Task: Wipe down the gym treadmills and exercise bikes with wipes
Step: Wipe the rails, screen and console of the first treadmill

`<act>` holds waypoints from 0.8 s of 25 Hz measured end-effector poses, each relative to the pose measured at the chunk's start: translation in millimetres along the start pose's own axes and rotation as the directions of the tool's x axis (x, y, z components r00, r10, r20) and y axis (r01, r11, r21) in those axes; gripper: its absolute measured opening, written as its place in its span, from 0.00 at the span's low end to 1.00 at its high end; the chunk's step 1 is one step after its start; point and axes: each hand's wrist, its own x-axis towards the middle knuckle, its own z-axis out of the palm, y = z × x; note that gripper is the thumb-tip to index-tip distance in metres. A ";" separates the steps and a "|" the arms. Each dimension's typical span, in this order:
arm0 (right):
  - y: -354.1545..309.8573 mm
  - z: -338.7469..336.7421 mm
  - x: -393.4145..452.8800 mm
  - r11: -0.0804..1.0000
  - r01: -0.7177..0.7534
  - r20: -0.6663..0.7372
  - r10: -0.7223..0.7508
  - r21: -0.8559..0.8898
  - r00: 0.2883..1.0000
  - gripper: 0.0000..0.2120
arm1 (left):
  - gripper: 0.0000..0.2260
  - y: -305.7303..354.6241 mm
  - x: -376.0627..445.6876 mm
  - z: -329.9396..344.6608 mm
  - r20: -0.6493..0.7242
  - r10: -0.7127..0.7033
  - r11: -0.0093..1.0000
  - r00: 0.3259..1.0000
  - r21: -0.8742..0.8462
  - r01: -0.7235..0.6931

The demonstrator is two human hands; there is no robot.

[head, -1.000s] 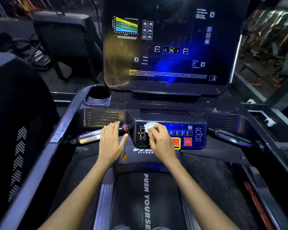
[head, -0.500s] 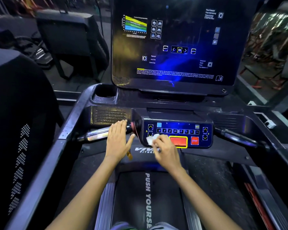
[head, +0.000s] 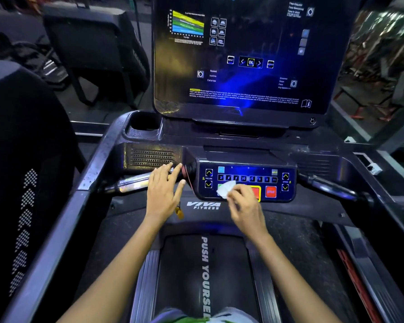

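The person stands on a treadmill [head: 205,271], both bare forearms reaching forward to its control area.

The right hand [head: 245,206] has its fingers curled around a crumpled white wipe [head: 225,189] and pinches it at the fingertips. It presses the wipe against the lower left part of the keypad [head: 246,180], just left of the yellow-edged red button [head: 255,192], which the hand partly covers. A red stop button [head: 271,191] sits uncovered just to the right of that.

The left hand [head: 165,194] lies flat with fingers straight and slightly spread, thumb out to the side. Its palm rests on the inner end of the left grip bar [head: 131,184], and its fingertips [head: 170,164] touch the bottom edge of the speaker grille [head: 152,157]. It holds nothing.

A small orange tag [head: 179,212] hangs on a red cord below the left hand, near the brand lettering.

Above the keypad stands the big screen [head: 238,54], dark with a coloured chart and small icons. A cup well [head: 144,123] sits at its lower left corner.
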 end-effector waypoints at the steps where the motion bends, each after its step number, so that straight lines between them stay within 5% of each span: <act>1: 2.3 -2.4 -0.6 0.995 -0.094 -0.067 0.093 -0.013 0.993 0.03 | 0.20 0.5 -0.2 1.8 -0.018 -0.006 1.000 1.000 -0.009 0.006; 3: -8.6 1.5 2.5 0.973 -0.232 -0.165 0.230 0.007 0.959 0.04 | 0.20 0.1 -1.4 4.6 -0.048 -0.003 1.000 0.999 -0.015 0.002; 8: -21.0 9.0 -4.7 0.998 -0.050 -0.033 0.049 -0.033 0.998 0.04 | 0.19 -1.8 -1.3 7.8 -0.083 0.017 1.000 0.996 0.002 -0.017; 14: 0.3 -7.3 -2.9 0.892 -0.451 -0.245 0.441 0.018 0.863 0.04 | 0.19 -2.1 -1.9 10.3 -0.124 0.027 1.000 0.992 0.014 -0.026; 18: -3.6 -2.2 -1.7 0.988 -0.151 -0.073 0.148 -0.041 0.986 0.03 | 0.19 -1.0 -1.4 9.6 -0.140 0.038 0.999 0.989 0.012 -0.036; 20: 10.6 -11.8 -5.6 0.978 -0.208 -0.116 0.204 -0.021 0.972 0.03 | 0.19 -0.5 -2.2 9.1 -0.139 0.037 0.999 0.990 0.013 -0.036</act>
